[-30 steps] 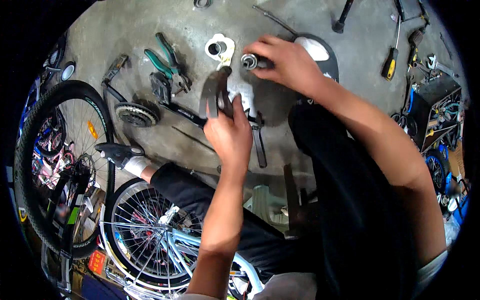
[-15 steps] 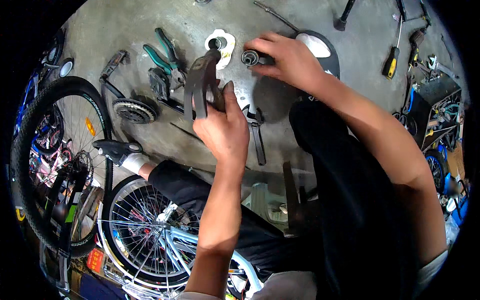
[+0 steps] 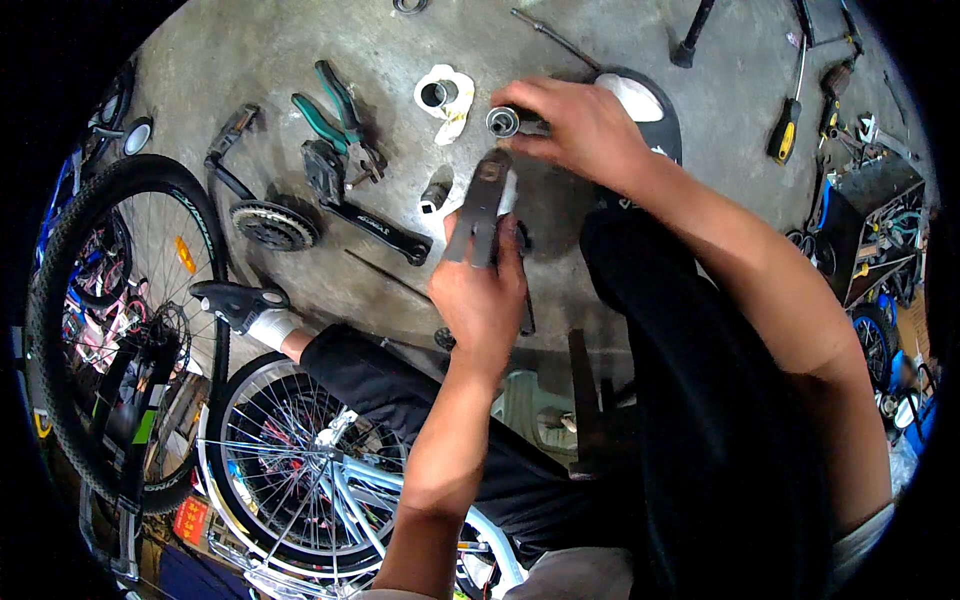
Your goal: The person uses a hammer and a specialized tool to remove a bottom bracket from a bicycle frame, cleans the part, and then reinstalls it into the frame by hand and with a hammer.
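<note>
My left hand point(image 3: 478, 305) is closed around a claw hammer point(image 3: 487, 205), its claws toward me and its striking face pointing away. In my right hand point(image 3: 580, 125) is a dark cylindrical metal part point(image 3: 503, 122) with a shiny ringed, hollow end. The hammer's face is just below that end; whether they touch I cannot tell. A metal ring point(image 3: 437, 95) sits on a piece of white paper point(image 3: 455, 120) on the floor. Closer to my left hand lies a short metal cylinder point(image 3: 433, 197). The wrench beneath the hammer is mostly hidden.
Green-handled pliers point(image 3: 335, 115), a crank arm point(image 3: 380, 232) and a crank with chainring point(image 3: 273, 225) lie to the left. Bicycle wheels point(image 3: 215, 270) stand at the left. A yellow-black screwdriver point(image 3: 786, 130) and a tool box point(image 3: 868, 225) are at the right.
My left hand has swung the hammer to the right, up to the cylindrical part. The short metal cylinder now shows; the wrench is more covered. My right hand has barely moved.
</note>
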Available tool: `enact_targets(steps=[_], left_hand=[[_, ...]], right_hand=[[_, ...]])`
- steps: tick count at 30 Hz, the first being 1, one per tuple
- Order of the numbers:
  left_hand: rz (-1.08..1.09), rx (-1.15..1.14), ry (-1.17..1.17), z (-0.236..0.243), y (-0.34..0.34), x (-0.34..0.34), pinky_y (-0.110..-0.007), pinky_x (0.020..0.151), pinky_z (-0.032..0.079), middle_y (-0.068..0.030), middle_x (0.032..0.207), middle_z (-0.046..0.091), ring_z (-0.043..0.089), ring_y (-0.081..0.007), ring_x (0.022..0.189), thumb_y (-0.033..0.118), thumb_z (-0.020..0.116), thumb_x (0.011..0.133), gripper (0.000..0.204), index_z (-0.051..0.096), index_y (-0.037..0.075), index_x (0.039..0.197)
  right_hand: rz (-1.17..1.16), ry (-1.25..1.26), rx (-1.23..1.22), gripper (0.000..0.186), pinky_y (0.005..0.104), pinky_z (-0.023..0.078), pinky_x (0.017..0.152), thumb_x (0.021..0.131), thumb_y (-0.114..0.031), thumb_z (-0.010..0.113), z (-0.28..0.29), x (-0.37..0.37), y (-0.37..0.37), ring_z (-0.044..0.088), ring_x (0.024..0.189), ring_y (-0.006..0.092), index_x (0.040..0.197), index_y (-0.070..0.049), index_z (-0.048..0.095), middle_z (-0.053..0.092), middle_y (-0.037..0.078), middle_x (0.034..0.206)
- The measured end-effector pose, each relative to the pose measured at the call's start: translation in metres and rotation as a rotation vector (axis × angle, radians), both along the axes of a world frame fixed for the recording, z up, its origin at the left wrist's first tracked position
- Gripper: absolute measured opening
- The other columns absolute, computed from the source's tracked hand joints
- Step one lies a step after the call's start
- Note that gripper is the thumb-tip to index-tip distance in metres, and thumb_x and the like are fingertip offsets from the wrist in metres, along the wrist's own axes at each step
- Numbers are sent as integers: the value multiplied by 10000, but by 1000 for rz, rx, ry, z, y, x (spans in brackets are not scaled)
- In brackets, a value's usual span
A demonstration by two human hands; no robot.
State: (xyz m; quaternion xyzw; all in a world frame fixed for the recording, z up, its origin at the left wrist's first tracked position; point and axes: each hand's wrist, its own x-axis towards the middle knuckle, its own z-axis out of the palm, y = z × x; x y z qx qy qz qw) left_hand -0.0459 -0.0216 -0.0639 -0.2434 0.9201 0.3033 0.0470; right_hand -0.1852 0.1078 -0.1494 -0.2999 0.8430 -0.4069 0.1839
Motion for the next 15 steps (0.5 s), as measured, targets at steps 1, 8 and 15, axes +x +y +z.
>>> enact_targets(steps=[1,8,15], left_hand=[[-33,14,51,5,1,-2,-436,580,518,-185,768,670,676,-377,661,117,703,891,198,623,24,1047],[-136,-91,-289,-18,-7,-12,-483,607,527,-195,827,676,667,-419,689,182,711,873,309,581,56,1122],[-137,-34,145,-11,-7,-8,-479,585,520,-179,833,653,671,-386,665,178,660,915,168,655,56,1030]], right_hand=[[11,9,-9,390,429,540,738,823,-238,756,0,0,-1,678,941,310,1169,-169,592,682,62,1024],[18,-20,30,502,408,546,765,741,-109,796,0,1,-4,675,970,316,1196,-164,591,677,43,1119],[-5,8,-32,375,439,539,758,817,-201,752,-2,2,-6,681,940,319,1152,-169,588,676,57,1017]])
